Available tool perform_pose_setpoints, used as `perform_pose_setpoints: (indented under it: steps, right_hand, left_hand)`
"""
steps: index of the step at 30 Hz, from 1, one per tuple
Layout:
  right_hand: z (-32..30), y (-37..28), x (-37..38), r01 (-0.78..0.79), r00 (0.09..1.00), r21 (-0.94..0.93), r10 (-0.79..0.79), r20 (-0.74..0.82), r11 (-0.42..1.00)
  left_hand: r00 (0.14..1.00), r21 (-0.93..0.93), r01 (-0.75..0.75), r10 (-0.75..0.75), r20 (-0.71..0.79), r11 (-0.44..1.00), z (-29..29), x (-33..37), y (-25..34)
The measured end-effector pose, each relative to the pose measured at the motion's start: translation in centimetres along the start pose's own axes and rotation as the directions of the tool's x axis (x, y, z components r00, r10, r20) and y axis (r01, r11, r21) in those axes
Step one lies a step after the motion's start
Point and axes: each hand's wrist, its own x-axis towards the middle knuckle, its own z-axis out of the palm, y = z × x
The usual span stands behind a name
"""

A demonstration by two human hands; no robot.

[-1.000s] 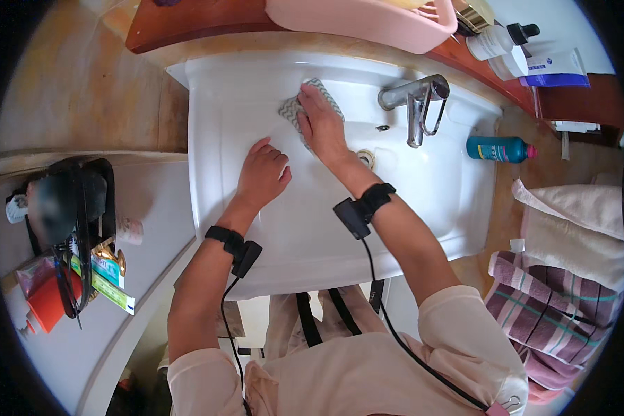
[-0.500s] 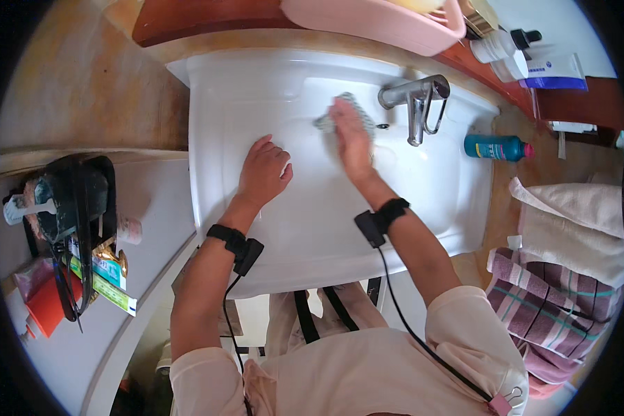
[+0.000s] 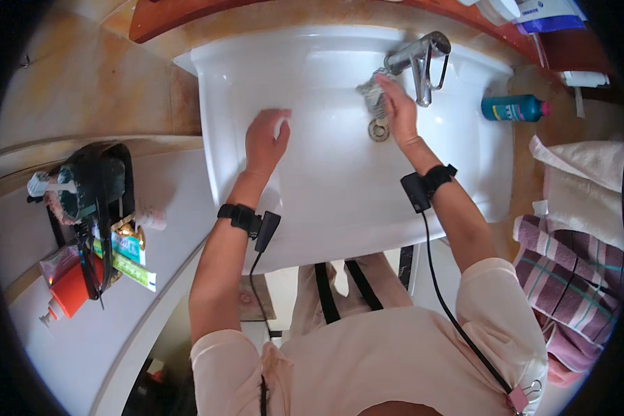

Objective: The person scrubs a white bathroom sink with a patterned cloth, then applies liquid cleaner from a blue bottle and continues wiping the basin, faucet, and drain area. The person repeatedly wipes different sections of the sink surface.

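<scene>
A white sink basin [image 3: 326, 197] spreads beneath both hands. Just left of the chrome faucet [image 3: 420, 61], my right hand [image 3: 402, 114] grips a crumpled grey-green striped cloth [image 3: 374, 96] against the basin's back wall. The round drain [image 3: 378, 130] shows below the cloth, beside my right wrist. Over the left part of the basin is my left hand [image 3: 265, 142], loosely curved and holding nothing, its thumb apart from the fingers.
A teal bottle [image 3: 513, 108] with a pink cap lies on the sink's right rim. Folded towels [image 3: 568, 270] are at the right. At the left, a black holder [image 3: 121, 180] carries toothpaste tubes and a brush. Tubes [image 3: 548, 17] sit on the red-brown shelf behind.
My right hand and the cloth have moved right, toward the faucet's base, uncovering the drain. The view has shifted, and the pink basket at the back is out of sight.
</scene>
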Motion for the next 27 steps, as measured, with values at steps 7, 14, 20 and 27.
perform_pose_setpoints:
  steps: [7, 14, 20, 27]
  right_hand:
    - [8.8, -3.4, -3.5, -0.370, 0.892, 0.363, 0.436, -0.119, 0.855]
    - [15.1, -9.3, -10.8, -0.125, 0.990, 0.254, 0.103, 0.095, 0.959]
    - [7.9, -11.7, -15.5, -0.098, 0.697, 0.121, -0.019, 0.717, 0.988]
    - [8.0, -12.6, -3.4, -0.032, 0.945, 0.208, -0.038, 0.326, 0.978]
  left_hand:
    - [0.993, 0.187, 0.089, -0.073, -0.089, 0.978, -1.7, -0.4, -0.5]
    - [0.999, 0.367, -0.012, -0.003, 0.040, 0.930, -1.0, -0.7, -1.8]
    - [0.899, -0.141, 0.424, -0.397, 0.183, 0.895, -4.1, 1.2, -1.2]
    - [0.793, -0.578, 0.539, -0.600, 0.103, 0.613, -7.5, -1.1, 1.1]
